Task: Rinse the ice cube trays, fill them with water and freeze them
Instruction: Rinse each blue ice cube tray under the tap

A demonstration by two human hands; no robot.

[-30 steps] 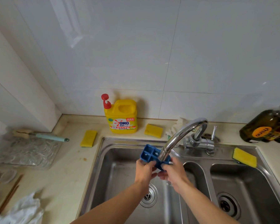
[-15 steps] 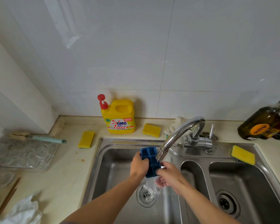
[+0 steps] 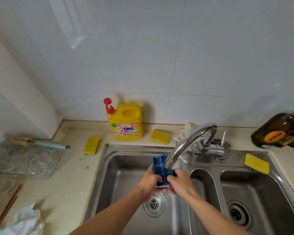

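Centre frame, I'm rinsing: my left hand and right hand both grip the tray under the tap; next, I reckon, tip it out and refill

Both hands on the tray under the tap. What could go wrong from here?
1. The left hand and right hand grip only the lower end of the wet blue ice cube tray; it could slip into the sink basin.
2. Its upper edge sits close to the faucet spout and may knock it.
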